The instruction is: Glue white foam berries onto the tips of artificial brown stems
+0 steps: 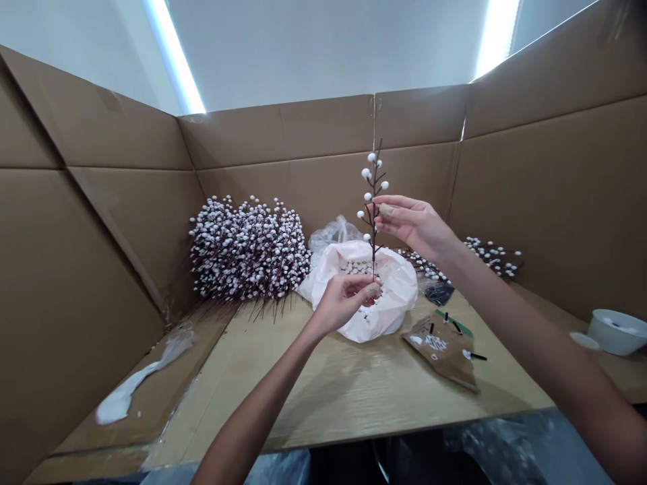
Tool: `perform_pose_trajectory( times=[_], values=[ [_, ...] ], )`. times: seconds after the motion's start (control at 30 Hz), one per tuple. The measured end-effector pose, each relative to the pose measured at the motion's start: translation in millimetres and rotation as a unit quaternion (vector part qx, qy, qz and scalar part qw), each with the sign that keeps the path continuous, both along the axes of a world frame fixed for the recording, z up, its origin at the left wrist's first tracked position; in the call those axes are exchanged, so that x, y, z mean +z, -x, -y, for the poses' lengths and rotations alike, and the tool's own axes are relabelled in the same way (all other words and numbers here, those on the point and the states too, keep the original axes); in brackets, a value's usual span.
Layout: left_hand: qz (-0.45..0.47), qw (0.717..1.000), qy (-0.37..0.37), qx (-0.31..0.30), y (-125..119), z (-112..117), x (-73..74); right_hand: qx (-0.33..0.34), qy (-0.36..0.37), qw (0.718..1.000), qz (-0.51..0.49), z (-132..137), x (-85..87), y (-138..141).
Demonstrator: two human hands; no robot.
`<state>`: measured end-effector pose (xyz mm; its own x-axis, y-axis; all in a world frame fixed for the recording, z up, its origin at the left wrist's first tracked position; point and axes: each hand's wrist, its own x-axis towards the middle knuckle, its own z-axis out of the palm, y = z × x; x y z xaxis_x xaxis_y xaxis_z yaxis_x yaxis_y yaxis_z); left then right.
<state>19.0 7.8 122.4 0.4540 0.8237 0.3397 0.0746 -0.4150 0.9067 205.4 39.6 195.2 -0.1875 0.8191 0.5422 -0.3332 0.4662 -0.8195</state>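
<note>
white-berried stem (374,250) upright, lower end in pinch of left fingers (371,292), middle in grasp of right fingers (399,201)

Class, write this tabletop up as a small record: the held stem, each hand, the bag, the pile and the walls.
Held stem: dark, upright, white berries
Left hand: pinching the stem's lower end
Right hand: fingertips at the stem's middle, grip unclear
Bag: white, open, small pale pieces inside
Pile: white-berried stems, left of the bag
Walls: brown cardboard, back and both sides
</note>
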Motion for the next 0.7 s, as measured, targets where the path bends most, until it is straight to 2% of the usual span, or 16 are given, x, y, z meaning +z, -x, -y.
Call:
perform_pose_trajectory(
  times=[0.1,0.2,0.27,0.5,0.6,0.7],
  values=[
    [0.016,1.000,0.026,0.007,4.1,-2.6,-13.9,0.021,0.032,0.999,0.023,0.5,-9.4,-2.2],
    [0.029,0.998,0.035,0.037,8.6,-8.5,-32.5,0.010,0.051,0.998,0.044,-2.4,-22.0,-11.7],
    [0.034,0.998,0.048,0.036,11.3,-13.7,-46.4,0.004,0.066,0.996,0.056,-7.0,-34.0,-21.4],
    [0.041,0.996,0.071,0.033,16.9,-25.3,-90.5,-0.002,0.130,0.989,0.071,-29.1,-96.6,-55.7],
    [0.046,0.994,0.082,0.048,18.1,-22.4,-100.1,-0.023,0.163,0.986,0.038,-39.1,-121.3,-67.2],
    [0.060,0.992,0.086,0.065,17.8,-18.2,-105.0,-0.056,0.194,0.979,-0.015,-47.5,-138.8,-82.6]
  ],
)
